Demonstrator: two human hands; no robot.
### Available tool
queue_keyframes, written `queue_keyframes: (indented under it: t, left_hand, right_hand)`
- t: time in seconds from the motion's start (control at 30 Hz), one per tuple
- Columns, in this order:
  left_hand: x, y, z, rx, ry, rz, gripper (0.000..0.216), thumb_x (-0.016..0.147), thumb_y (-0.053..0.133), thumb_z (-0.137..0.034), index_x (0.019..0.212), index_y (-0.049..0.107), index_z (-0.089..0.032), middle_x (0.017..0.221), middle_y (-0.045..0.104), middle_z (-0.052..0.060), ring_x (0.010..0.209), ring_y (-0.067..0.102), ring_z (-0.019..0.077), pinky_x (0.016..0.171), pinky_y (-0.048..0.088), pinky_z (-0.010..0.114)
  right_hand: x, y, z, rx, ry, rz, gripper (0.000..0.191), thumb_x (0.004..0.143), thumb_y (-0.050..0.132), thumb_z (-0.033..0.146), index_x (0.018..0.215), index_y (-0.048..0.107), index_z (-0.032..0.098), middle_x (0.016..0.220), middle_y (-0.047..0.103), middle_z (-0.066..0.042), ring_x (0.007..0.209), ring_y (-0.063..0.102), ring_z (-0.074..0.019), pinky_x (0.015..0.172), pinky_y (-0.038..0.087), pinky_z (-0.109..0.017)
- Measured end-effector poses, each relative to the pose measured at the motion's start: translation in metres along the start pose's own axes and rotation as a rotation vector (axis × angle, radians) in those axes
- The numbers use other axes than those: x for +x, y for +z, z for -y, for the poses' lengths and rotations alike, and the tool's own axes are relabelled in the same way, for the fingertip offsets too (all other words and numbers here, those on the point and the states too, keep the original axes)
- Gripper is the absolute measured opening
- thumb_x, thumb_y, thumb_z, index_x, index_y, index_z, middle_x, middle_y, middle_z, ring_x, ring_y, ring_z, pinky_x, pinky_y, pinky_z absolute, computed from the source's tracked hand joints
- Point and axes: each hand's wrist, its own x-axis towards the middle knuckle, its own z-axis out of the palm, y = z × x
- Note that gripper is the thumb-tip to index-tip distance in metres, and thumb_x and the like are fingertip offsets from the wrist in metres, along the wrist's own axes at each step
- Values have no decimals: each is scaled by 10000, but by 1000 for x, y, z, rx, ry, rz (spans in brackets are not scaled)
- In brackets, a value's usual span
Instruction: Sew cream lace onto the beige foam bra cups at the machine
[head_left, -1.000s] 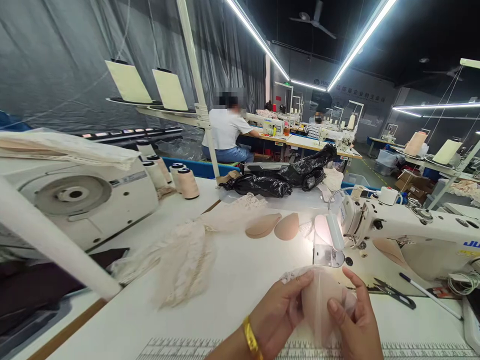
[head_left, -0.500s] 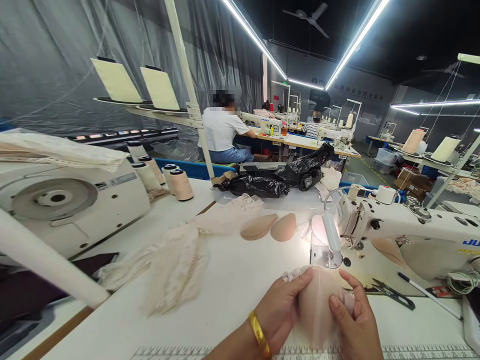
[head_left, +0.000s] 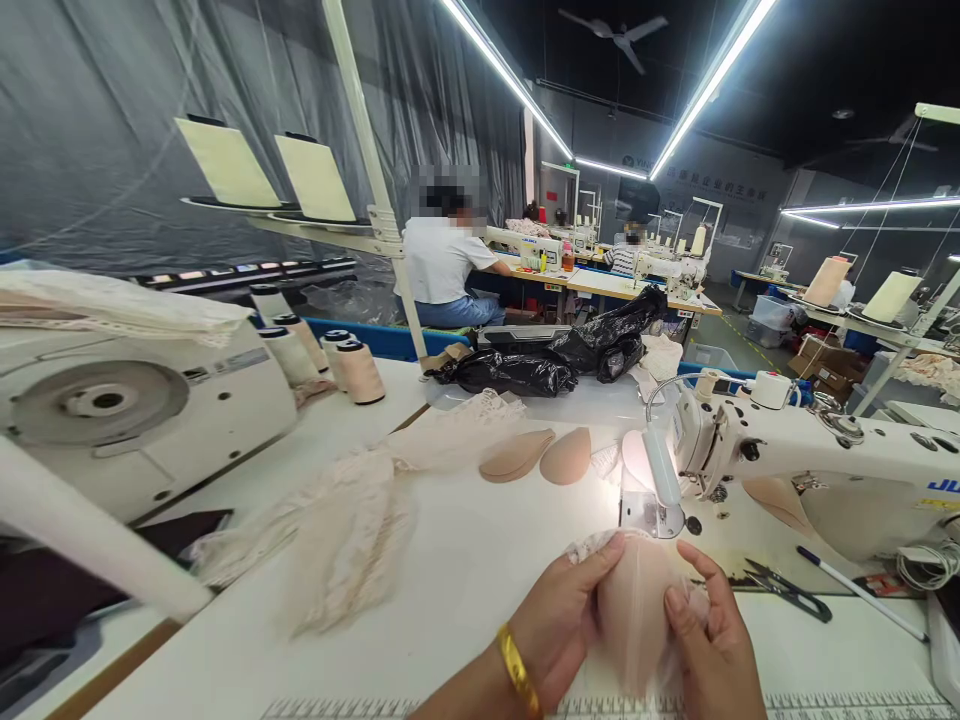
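A pale pink padded cup with lace trim (head_left: 636, 610) sits between both my hands at the front edge of the white table (head_left: 465, 560). My left hand (head_left: 559, 625), with a gold bangle on the wrist, grips its left side with closed fingers. My right hand (head_left: 712, 645) grips its right side, thumb pressed on the front. Just beyond stands the white sewing machine (head_left: 810, 455) with its lit needle area (head_left: 652, 500). Two tan foam cups (head_left: 536, 458) lie further back on the table.
A heap of cream lace (head_left: 352, 520) lies to the left. Scissors (head_left: 787, 590) and a pen (head_left: 859, 592) lie on the right. Thread cones (head_left: 360, 370), another machine (head_left: 135, 400), a white pole (head_left: 82, 535) and black bags (head_left: 570, 355) surround the table. Other people sit at machines behind.
The view drifted slightly, so the table's things sit a little further left. My right thumb slid a little down on the cup. Both hands still hold it.
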Motion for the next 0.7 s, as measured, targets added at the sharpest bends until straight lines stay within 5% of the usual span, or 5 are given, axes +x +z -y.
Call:
queue_keyframes:
  t: [0.4,0.7]
  left_hand:
    - [2,2,-2,118,-19,26,495,587,967,-401,937,790,-100,956,786,177,978,720,350,911,560,409]
    - [-3,8,-19,111,9,71,449,614,961,-400,923,789,-124,887,777,140,868,715,306,821,585,405]
  right_hand:
    - [-1,-2,-2,-42,-23,22,842,759,802,634,1436,521,220,941,774,-74,806,727,-256,752,589,-368]
    - [-12,-1,-17,52,8,181,1403,532,972,542,1611,108,301,1110,747,-106,919,730,-297,839,557,-415]
